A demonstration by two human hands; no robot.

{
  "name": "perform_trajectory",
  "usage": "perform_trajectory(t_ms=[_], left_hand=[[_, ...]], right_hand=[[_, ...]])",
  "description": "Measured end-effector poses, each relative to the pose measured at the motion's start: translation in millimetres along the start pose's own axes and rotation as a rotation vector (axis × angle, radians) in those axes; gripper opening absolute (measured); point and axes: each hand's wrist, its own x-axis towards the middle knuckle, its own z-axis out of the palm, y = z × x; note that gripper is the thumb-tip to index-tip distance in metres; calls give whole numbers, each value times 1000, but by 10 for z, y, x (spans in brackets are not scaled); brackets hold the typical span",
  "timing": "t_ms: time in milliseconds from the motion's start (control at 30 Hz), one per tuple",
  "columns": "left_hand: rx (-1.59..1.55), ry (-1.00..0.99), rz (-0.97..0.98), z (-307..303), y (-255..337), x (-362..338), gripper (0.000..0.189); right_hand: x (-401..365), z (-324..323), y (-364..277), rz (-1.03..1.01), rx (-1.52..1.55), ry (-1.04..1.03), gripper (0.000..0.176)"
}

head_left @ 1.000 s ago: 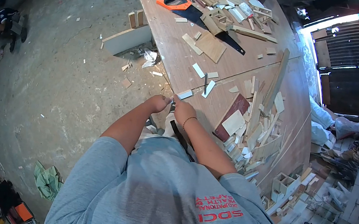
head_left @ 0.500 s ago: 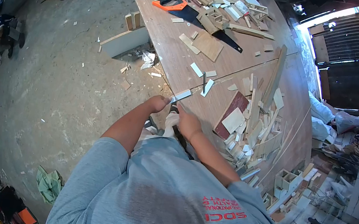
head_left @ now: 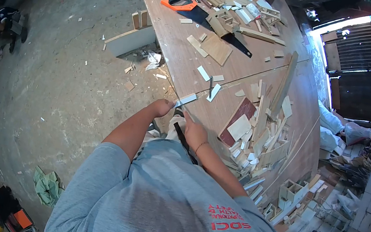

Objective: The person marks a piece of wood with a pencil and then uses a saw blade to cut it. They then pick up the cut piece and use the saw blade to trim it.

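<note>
At the table's near left edge, my left hand (head_left: 163, 108) is closed on the near end of a narrow white wood strip (head_left: 187, 99), which lies over the corner of the tabletop. My right hand (head_left: 195, 133) is just to the right and closer to my body, with its fingers curled. A dark, narrow object (head_left: 180, 135) shows beside that hand's inner side; I cannot make out what it is or whether it is gripped. A slim dark tool (head_left: 210, 87) lies by a small white piece (head_left: 214, 92) beyond the strip.
On the table (head_left: 171, 51) lie an orange-handled handsaw (head_left: 179, 2), a thin square board (head_left: 216, 49) and a scrap pile with a dark red board (head_left: 238, 122). A pale panel (head_left: 132, 41) stands on the floor at left. Another person (head_left: 7, 27) sits far left.
My right hand has drawn slightly back toward my body, showing more of the dark object and a bracelet. My left hand stays on the white strip. The view has shifted slightly.
</note>
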Motion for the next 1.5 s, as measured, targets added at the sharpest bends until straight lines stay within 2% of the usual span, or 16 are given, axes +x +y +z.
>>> perform_trajectory(t_ms=[133, 300, 367, 500, 567, 700, 800, 867, 967, 1033, 1100, 1133, 1200, 1300, 1433, 1500], left_hand=[[7, 13, 32, 56, -85, 97, 64], [12, 1, 36, 47, -87, 83, 62], [2, 33, 43, 81, -142, 160, 62], [16, 17, 76, 35, -123, 126, 62], [-93, -8, 18, 83, -157, 166, 63], [-128, 60, 47, 180, -242, 179, 63], [-88, 52, 33, 124, -153, 101, 63], [-78, 85, 56, 151, -181, 133, 63], [-75, 84, 51, 154, -165, 127, 63], [-37, 79, 61, 89, -115, 73, 63], [5, 60, 74, 74, -102, 38, 63], [21, 30, 66, 77, -111, 39, 63], [27, 26, 73, 43, -48, 104, 63], [10, 72, 63, 113, -118, 58, 62], [83, 142, 72, 148, 5, -150, 61], [230, 211, 90, 186, 20, -190, 58]], right_hand=[[591, 292, -39, -41, 55, 93, 48], [-30, 70, 6, -8, 31, 35, 49], [-112, 32, 19, 66, -5, -39, 56], [71, 163, 72, 52, 20, 22, 51], [40, 236, 145, -45, 14, 80, 49], [-356, -183, -124, -37, -47, 40, 46], [-666, -696, -354, -39, -153, -69, 44], [-687, -863, -418, 42, -217, -186, 44], [-167, -397, -212, -35, -149, -114, 43], [25, -182, -194, -7, -121, -115, 43], [-1, -64, -86, 35, -89, -116, 43], [-120, -58, 15, -25, -22, -48, 44], [-288, -211, 98, -105, 24, 36, 44], [-720, -626, -204, -40, -14, -63, 43], [-959, -1029, -408, -10, -131, -13, 36], [-942, -1061, -431, -10, -152, -1, 34]])
